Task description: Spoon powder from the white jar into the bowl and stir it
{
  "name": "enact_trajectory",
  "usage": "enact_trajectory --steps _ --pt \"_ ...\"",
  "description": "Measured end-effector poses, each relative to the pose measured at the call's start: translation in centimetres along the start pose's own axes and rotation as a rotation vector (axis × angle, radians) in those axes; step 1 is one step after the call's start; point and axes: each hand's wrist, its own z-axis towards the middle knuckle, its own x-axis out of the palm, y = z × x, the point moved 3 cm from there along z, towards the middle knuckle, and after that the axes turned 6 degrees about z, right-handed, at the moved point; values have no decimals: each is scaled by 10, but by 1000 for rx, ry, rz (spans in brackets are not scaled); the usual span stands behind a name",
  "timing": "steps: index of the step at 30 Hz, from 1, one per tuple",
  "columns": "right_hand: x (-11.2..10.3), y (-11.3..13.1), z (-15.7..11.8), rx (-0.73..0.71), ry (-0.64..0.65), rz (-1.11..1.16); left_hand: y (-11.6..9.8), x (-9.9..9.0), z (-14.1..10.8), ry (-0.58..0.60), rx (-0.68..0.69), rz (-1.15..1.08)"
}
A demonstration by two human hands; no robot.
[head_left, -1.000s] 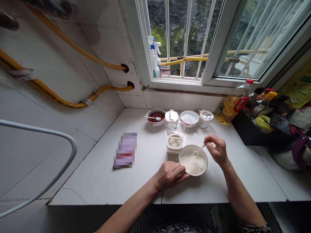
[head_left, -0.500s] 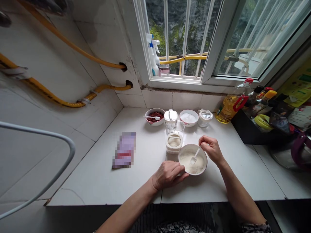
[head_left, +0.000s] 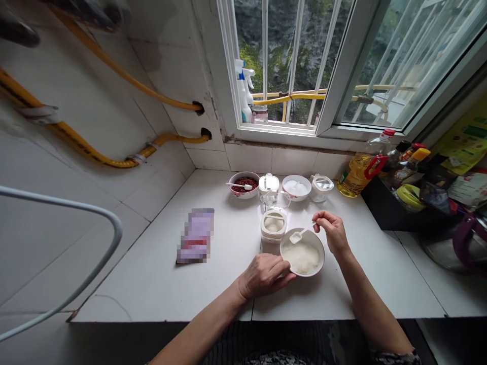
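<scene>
White and round, the ceramic bowl (head_left: 310, 234) of off-white granules sits on the white-tiled desk (head_left: 216, 294), its rim clamped by the left hand (head_left: 264, 274). The right hand (head_left: 332, 230) has its fingers pinched together on a small white plastic spoon (head_left: 296, 237), held over the bowl. Beside it, the open cream square plastic jar (head_left: 273, 235) contains some granules; plenty lie in the bowl. Behind stand a bowl of dark-red pieces (head_left: 245, 195) and a bowl of white crystals (head_left: 299, 198).

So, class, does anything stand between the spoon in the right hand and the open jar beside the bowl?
Nothing visible does: the spoon is above the bowl, and the jar has its clear lid tipped back.
</scene>
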Motion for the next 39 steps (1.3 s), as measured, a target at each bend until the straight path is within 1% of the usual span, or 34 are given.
enact_trajectory --steps 3,5,7,11,13,14,16,17,20,22,24,26,29,31,33,35,37,39 --pt "7 2 -5 -92 -1 -17 0 -1 1 -2 0 6" --pt "13 3 -10 -190 6 -58 0 -1 1 2 -2 8" --pt "18 4 -14 -333 38 -179 -1 -1 1 8 -4 10" --pt "30 9 -20 -724 203 -513 -1 -1 1 13 -8 21" --pt "32 11 -22 -850 244 -571 0 -1 1 16 -6 26" --pt "31 13 -23 -878 231 -568 0 -1 1 16 -5 27" --pt "25 15 -23 -867 160 -517 0 0 0 12 -1 24" --pt "20 16 -23 -830 111 -475 0 0 0 8 1 21" --pt "3 15 -20 -639 -13 -340 1 0 0 2 3 10" --pt "-8 15 -18 -549 -48 -298 1 0 0 3 -3 7" --pt "-12 17 -16 -542 -25 -370 1 0 0 5 -3 5" --pt "-12 20 -14 -575 19 -471 0 0 0 9 -5 3" --pt "-5 21 -13 -617 115 -583 0 0 0 12 -9 3" --pt "3 18 -14 -593 198 -629 0 0 -1 10 -6 6" --pt "9 14 -15 -536 261 -642 0 0 -1 12 -5 12" --pt "12 11 -15 -463 275 -612 0 0 -1 19 -5 17" --pt "10 9 -14 -367 247 -540 0 0 -1 22 -5 17" --pt "6 6 -11 -240 194 -435 0 0 -1 19 -3 11"
